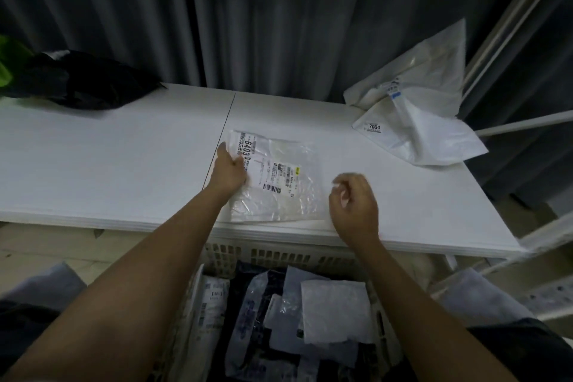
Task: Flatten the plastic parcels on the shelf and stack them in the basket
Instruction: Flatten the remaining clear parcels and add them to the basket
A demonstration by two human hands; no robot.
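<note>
A clear plastic parcel (280, 178) with a white label reading 6403 lies flat on the white shelf (124, 158), near its front edge. My left hand (228, 171) rests on the parcel's left edge, fingers closed over the plastic. My right hand (353, 205) hovers just right of the parcel with fingers loosely curled and nothing in them. Below the shelf's front edge stands a cream slatted basket (279, 256) holding several flat parcels, with a white one (336, 310) on top.
White plastic parcels (415, 108), one labelled 7004, are heaped at the shelf's back right. A black bag (83, 80) lies at the back left beside something green (7, 62). Dark curtains hang behind. Metal rack rails (527, 124) stand at right.
</note>
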